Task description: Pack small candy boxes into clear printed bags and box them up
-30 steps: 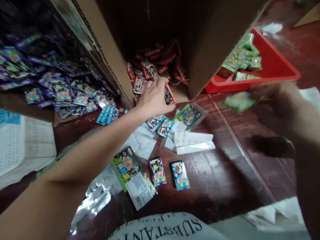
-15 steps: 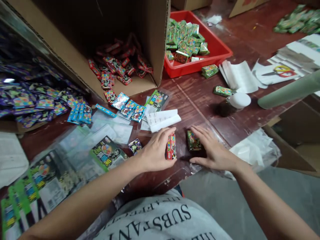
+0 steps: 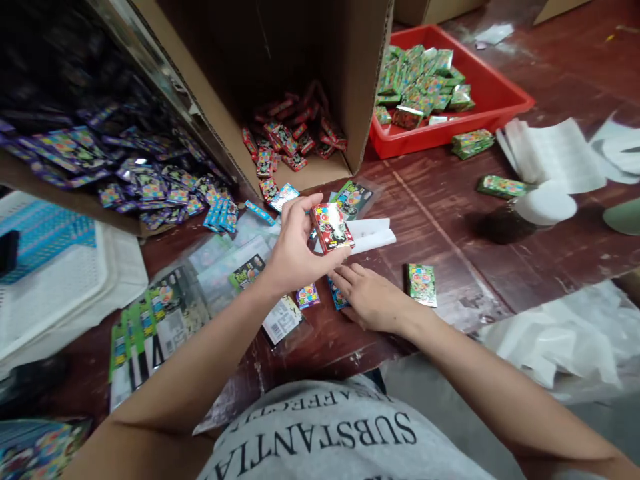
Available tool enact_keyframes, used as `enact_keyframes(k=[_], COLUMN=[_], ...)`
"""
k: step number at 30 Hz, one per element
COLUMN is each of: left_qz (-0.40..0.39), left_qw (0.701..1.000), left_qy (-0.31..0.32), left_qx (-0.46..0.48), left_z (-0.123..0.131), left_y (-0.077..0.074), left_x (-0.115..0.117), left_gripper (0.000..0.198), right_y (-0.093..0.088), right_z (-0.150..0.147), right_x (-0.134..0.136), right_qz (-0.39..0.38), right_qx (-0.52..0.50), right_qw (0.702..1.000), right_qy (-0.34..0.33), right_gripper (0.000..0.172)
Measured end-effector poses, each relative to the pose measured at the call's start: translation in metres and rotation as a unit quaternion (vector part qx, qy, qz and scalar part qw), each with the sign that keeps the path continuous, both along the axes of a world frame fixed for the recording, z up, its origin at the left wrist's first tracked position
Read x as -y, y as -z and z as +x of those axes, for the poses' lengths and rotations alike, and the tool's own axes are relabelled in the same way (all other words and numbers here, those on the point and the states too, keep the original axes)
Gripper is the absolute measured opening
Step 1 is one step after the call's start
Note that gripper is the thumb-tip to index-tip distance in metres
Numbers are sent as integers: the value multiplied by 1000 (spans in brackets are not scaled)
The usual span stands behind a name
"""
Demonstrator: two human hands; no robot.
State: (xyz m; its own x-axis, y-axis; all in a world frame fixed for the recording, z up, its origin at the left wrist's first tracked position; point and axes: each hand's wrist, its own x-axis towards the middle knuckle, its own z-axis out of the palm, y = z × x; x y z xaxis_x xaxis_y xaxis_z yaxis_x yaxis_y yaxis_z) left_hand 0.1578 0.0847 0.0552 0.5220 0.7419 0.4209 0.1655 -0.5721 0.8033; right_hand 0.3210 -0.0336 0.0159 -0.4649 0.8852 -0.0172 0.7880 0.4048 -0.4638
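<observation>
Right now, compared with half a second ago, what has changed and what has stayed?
The left hand still holds the red box, now moved in front of the white paper, broad face showing. The right hand has left the green box on the table and moved left onto a blue box; its grip is unclear. The red tray of green packets and the carton of red packets look unchanged.
</observation>
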Motion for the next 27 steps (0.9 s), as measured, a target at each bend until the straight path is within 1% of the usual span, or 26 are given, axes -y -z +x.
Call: enact_keyframes(k=[1, 3, 4, 6, 8, 10, 11, 13, 15, 18, 20, 22, 24, 27], left_qz=[-11, -34, -44, -58, -65, -60, -52, -29, 1, 54, 84, 101, 110, 111], left_qw=[1000, 999, 998, 998, 997, 997, 996, 993, 985, 974, 967, 961, 955, 956], left_qy=[3, 7, 9, 19, 38, 49, 50, 50, 59, 75, 83, 94, 101, 91], left_qx=[12, 35, 38, 30, 9, -21, -44, -105, -163, -207, -225, -240, -257, -255], left_z=[-8, -25, -33, -49, -59, -62, -60, -53, -41, -21, -7, 3, 10, 14], left_y=[-1, -3, -3, 0, 5, 10, 12, 17, 24, 40, 51, 57, 58, 50], left_x=[-1, -3, -4, -3, 0, 6, 11, 20, 29, 39, 43, 47, 51, 56], left_gripper=[83, 85, 88, 91, 89, 82, 79, 78, 84, 96, 99, 100, 98, 85], right_y=[-1, -2, -1, 5, 14, 22, 24, 21, 13, 2, 1, 6, 10, 11], right_z=[-2, -2, -2, -2, -4, -4, -2, 10, 32, 72, 94, 106, 109, 101], right_x=[-5, -12, -14, -16, -17, -15, -13, -2, 15, 45, 61, 70, 72, 65], right_qz=[-26, -63, -67, -52, -40, -39, -36, -22, -4, 32, 42, 20, -2, 5], right_qx=[-17, -93, -142, -225, -252, -224, -198, -146, -118, -62, 10, 55, 41, -50], right_qw=[999, 993, 987, 973, 967, 974, 980, 989, 991, 986, 980, 977, 980, 980], right_qy=[6, 24, 29, 16, 0, 3, 12, 34, 69, 152, 195, 203, 197, 191], right_gripper=[88, 97, 101, 103, 100, 93, 91, 93, 92, 79, 85, 93, 92, 90])
